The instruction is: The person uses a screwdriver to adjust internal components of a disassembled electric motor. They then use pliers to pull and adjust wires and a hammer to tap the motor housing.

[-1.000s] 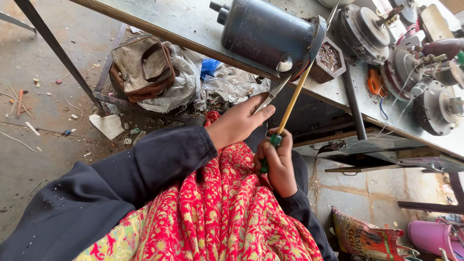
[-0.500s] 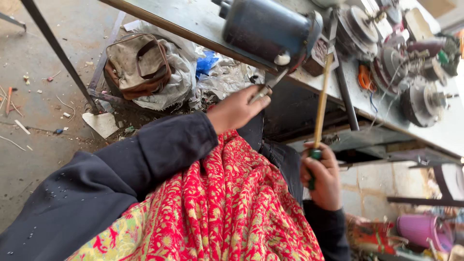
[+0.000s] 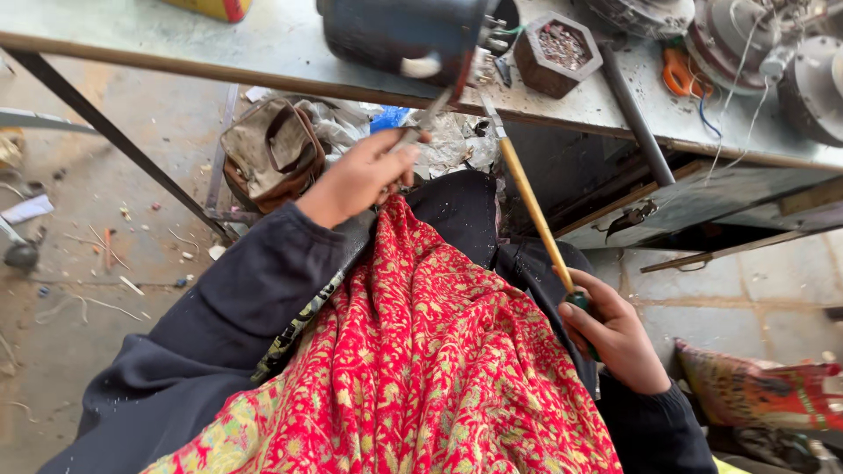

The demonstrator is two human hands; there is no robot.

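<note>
My left hand (image 3: 358, 178) grips a slim metal tool (image 3: 420, 125) whose tip points up at the lower edge of a dark blue cylindrical motor housing (image 3: 395, 35) on the workbench (image 3: 219, 53). My right hand (image 3: 615, 338) holds the green end of a hammer with a long wooden handle (image 3: 534, 215). The handle slants up and left, and its metal head (image 3: 487, 104) is just below the bench edge, beside the motor. A red patterned shawl (image 3: 421, 369) covers my lap between both dark sleeves.
On the bench are a hexagonal wooden pot of small parts (image 3: 558, 53), a dark rod (image 3: 634, 118), an orange tool (image 3: 676, 75) and wound motor parts (image 3: 755, 44). A worn bag (image 3: 268, 154) and rags lie under the bench. A patterned cushion (image 3: 755, 395) sits low right.
My right hand has moved right and down with the hammer, whose handle now leans left towards the motor. My left hand keeps the metal tool at the motor's edge.
</note>
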